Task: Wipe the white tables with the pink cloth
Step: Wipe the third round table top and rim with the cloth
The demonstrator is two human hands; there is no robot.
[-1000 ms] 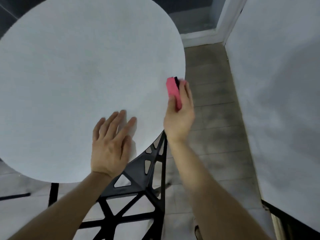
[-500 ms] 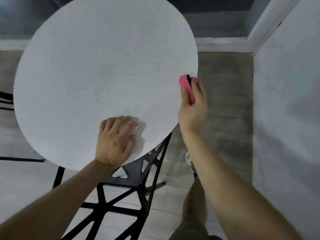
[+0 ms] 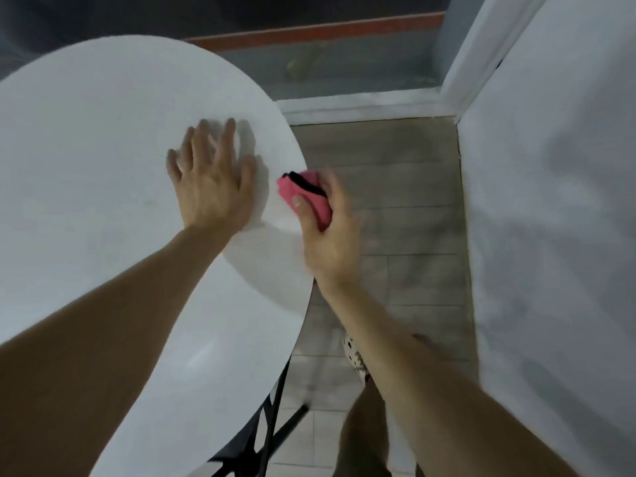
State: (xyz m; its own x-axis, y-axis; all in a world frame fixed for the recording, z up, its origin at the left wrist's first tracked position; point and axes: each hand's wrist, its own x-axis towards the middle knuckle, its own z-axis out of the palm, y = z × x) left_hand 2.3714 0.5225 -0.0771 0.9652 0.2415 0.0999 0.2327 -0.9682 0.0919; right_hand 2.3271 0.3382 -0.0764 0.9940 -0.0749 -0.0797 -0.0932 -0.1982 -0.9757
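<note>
A round white table point(image 3: 86, 173) fills the left of the view. My left hand point(image 3: 211, 180) lies flat on its top near the right rim, fingers spread. Just right of it, my right hand point(image 3: 330, 232) grips the bunched pink cloth point(image 3: 306, 196), which has a black trim. The cloth presses against the table's right edge, partly over the rim. Motion blur softens both hands.
A white wall or surface point(image 3: 550, 201) runs down the right side, leaving a narrow strip of grey tiled floor point(image 3: 395, 208) between it and the table. The table's black metal frame point(image 3: 261, 432) shows below the top. My leg and patterned shoe point(image 3: 356, 358) stand on the floor.
The view has shifted closer and over the table. My left hand has slid farther up the top toward the right rim. My right hand has kept the cloth at the table's right edge.
</note>
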